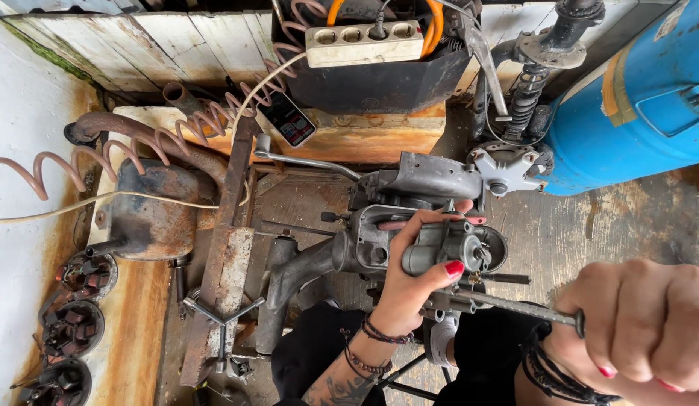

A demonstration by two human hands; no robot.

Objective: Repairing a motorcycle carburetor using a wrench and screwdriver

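Head view: left hand (409, 289) grips cast-metal carburetor (447, 252); right hand (642, 327) clutches knurled steel tool (515, 307).

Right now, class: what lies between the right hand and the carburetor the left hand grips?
Head view: only the screwdriver's metal shaft spans from right hand to carburetor, gripped by left hand.

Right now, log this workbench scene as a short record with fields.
left hand: the left hand grips a grey metal carburetor, thumb on its front
right hand: the right hand is closed on the handle of a long metal tool, its shaft running to the carburetor's underside
behind: a grey engine casing, a blue tank
left side: a rusty muffler, a coiled hose, a cross wrench
top: a power strip with one plug in
surface: a worn, stained bench
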